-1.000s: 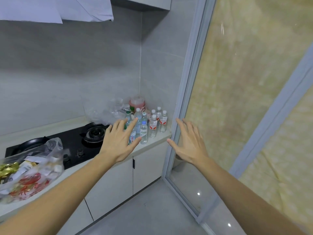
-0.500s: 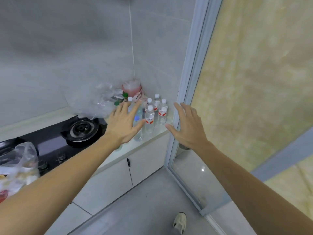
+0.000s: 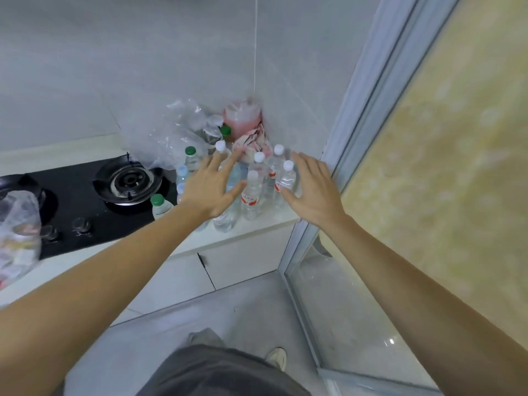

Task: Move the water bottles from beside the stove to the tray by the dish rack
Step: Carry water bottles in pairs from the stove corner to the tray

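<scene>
Several small clear water bottles (image 3: 252, 192) with white caps and red labels stand clustered on the white counter corner, right of the stove (image 3: 125, 181). Others with green caps (image 3: 160, 205) stand nearer the burner. My left hand (image 3: 211, 187) hovers over the cluster's left side, fingers spread, holding nothing. My right hand (image 3: 314, 190) reaches in from the right with straight fingers, its thumb close to the rightmost bottle (image 3: 285, 178). Neither the tray nor the dish rack is in view.
A pink-lidded jar (image 3: 243, 118) and crumpled clear plastic bags (image 3: 171, 138) fill the corner behind the bottles. A bag of packets (image 3: 17, 232) sits at the left on the counter. A glass sliding door frame (image 3: 337, 155) stands right beside the counter end.
I have stepped closer and look more steeply down. Both hands have moved forward, from short of the counter edge to either side of the bottle cluster.
</scene>
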{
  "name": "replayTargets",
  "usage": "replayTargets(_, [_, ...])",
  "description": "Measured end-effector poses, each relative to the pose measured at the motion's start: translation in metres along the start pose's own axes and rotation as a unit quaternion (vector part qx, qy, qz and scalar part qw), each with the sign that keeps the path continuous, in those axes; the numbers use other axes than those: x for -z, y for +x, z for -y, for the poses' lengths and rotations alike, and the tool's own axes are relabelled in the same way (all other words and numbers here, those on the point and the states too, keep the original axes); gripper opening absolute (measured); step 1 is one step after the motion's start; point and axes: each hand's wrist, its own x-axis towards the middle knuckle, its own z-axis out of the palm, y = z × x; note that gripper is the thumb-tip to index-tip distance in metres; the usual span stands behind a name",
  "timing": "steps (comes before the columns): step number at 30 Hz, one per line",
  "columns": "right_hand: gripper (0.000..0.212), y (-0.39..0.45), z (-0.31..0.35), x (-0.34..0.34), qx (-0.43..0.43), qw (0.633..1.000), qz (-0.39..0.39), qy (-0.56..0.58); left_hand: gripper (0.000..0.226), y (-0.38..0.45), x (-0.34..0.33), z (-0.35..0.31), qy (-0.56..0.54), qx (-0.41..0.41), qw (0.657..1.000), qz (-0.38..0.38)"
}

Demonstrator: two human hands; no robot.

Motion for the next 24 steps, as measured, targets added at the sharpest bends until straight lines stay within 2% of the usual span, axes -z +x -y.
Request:
replayTargets(11, [0.072,0.078,-0.035,-0.060,-0.009,0.997,0.080,0.015,0.066,0.069,-0.065,0.018,-0.044,0.022,0.994,0.097])
replayTargets(18, [0.062,0.116,-0.061,-0.102,-0.062,0.983,0.169,-0.039,0.057,0.105,-0.105,0.025,-0.069,0.032,0.979,0.188])
replayTargets(22, [0.062,0.126,-0.068,-0.117,-0.077,0.983,0.162,-0.036,0.045,0.109,-0.125,0.025,-0.093,0.045,0.977,0.186])
replayTargets(24, [0.072,0.128,-0.073,-0.121,-0.093,0.981,0.170,-0.009,0.046,0.113,-0.129,0.022,-0.090,0.052,0.979,0.177])
